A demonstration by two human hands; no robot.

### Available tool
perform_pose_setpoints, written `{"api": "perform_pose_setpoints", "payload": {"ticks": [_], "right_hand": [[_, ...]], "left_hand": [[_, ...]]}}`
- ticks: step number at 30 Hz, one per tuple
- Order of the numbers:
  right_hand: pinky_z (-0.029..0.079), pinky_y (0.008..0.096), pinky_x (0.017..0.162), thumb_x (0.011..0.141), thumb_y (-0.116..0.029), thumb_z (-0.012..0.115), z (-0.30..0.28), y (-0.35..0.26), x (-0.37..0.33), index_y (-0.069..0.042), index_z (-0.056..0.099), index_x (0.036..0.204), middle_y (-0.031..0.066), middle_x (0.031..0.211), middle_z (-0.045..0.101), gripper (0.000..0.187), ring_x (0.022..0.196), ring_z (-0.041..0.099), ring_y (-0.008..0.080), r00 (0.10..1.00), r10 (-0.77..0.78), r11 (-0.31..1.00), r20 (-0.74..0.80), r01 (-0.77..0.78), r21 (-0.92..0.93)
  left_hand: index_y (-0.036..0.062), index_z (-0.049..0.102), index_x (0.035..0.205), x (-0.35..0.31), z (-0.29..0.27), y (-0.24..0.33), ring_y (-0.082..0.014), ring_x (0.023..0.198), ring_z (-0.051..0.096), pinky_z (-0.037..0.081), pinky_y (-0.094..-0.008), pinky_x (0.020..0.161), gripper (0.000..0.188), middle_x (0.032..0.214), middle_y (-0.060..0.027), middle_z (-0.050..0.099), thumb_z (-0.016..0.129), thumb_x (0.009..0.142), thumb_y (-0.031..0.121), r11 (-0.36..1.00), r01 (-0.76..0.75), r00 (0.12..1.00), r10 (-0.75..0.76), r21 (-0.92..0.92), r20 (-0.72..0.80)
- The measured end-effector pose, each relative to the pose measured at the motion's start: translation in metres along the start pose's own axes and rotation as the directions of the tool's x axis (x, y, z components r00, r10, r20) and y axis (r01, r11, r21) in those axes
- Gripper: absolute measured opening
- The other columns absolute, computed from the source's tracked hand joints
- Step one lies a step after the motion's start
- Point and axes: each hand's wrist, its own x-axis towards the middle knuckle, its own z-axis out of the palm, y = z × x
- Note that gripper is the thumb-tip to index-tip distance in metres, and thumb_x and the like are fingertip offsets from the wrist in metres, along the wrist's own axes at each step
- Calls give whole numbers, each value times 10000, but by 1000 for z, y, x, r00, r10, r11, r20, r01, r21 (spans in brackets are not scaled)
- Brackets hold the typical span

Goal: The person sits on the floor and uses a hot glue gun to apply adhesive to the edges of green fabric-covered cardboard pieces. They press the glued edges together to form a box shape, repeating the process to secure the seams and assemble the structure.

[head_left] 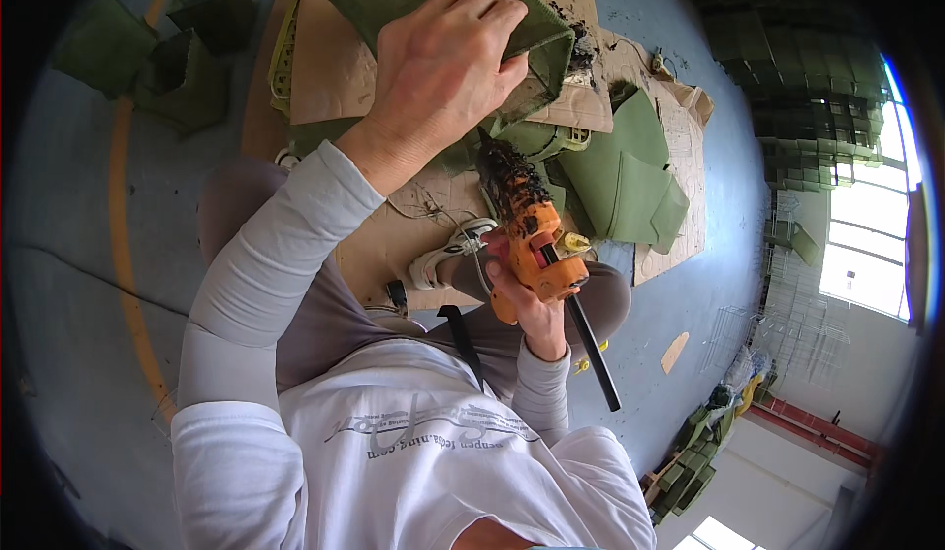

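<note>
My left hand point(433, 63) is closed on the edge of a dark green, stiff fabric box point(379, 3), its fingers curled over the rim. My right hand point(536, 319) wraps round the handle of an orange glue gun point(556, 276), whose front is caked with black glue. From its back end sticks out a long black glue stick point(598, 358). The gun's nozzle points up toward the box, just below my left hand; whether they touch I cannot tell. Loose green fabric panels point(625, 181) lie right of the gun.
Cardboard sheets point(315, 63) smeared with black glue cover the floor under the work. Several green boxes point(212, 3) stand at the far left near a yellow floor line point(120, 215). Stacked green boxes point(787, 48) and wire racks point(802, 299) line the right. A cable point(94, 279) crosses the floor.
</note>
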Motion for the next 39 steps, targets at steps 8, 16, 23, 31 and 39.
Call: {"api": "perform_pose_setpoints", "payload": {"ticks": [8, 16, 23, 31, 39], "right_hand": [[519, 297, 819, 820, -129, 807, 1, 8, -9, -9, 648, 1165, 76, 1026, 695, 399, 925, 650, 160, 992, 40, 984, -120, -60, -167], [511, 286, 839, 796, -85, 820, 13, 3, -6, -8, 639, 1123, 52, 995, 707, 382, 894, 653, 154, 968, -116, 966, -225, 57, -250], [513, 285, 850, 801, -74, 819, 11, 14, -3, -14, 626, 1148, 47, 1025, 708, 402, 927, 653, 142, 965, -160, 938, -210, 82, -336], [522, 269, 853, 797, -25, 811, 9, 20, 0, -8, 615, 1165, 56, 1025, 715, 417, 926, 663, 135, 960, -205, 938, -189, 138, -317], [529, 273, 821, 797, -50, 816, 11, 21, 4, -8, 620, 1142, 54, 994, 715, 398, 890, 674, 146, 957, -177, 950, -228, 105, -294]], "left_hand": [[52, 684, 1026, 1, -4, 8, -221, 902, 637, 549, -330, 736, 292, 962, -40, 655, 765, 776, 180, 1000, 20, 996, -17, -25, 88], [5, 628, 1010, 4, -10, 9, -258, 957, 574, 527, -344, 797, 271, 954, -110, 571, 708, 828, 190, 999, -22, 987, 27, -34, 157], [9, 619, 975, 2, -10, 6, -235, 936, 570, 534, -330, 778, 255, 946, -93, 570, 710, 827, 196, 998, -58, 986, 56, 7, 154], [-1, 620, 984, 1, -10, 4, -246, 952, 579, 543, -336, 749, 265, 954, -101, 574, 717, 815, 179, 998, -55, 992, 58, -36, 109], [-3, 619, 989, 1, -9, 2, -257, 951, 578, 541, -359, 760, 259, 944, -105, 579, 704, 817, 170, 997, -59, 992, 65, -51, 112]]}}
